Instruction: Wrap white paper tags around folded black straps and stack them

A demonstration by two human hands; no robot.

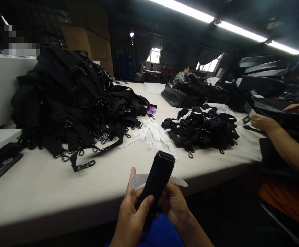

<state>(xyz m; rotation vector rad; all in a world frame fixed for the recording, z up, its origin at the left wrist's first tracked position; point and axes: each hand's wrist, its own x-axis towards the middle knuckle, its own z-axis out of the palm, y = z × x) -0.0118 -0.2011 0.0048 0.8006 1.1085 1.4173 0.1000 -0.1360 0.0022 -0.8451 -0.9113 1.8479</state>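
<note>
My left grip [136, 209] pinched the folded strap [158, 175], tilted, with its end above the fingers. A pale band [139, 179] passed behind it; the strap hid whether my right grip [173, 202] pinched anything. Beyond, on the desk [108, 181], strips [156, 135] lay between a big pile [69, 103] and a smaller pile [203, 128].

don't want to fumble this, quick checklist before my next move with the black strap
1. Left hand gripping the folded black strap: ok, thumb pressed on it.
2. White strip closed around the strap: not ok, ends stick out on opposite sides.
3. Right hand grip: cannot tell, fingers partly hidden.
4. Spare strips at hand: ok, heaped on the table.
5. Co-worker's hand clear: ok, off right.
</note>
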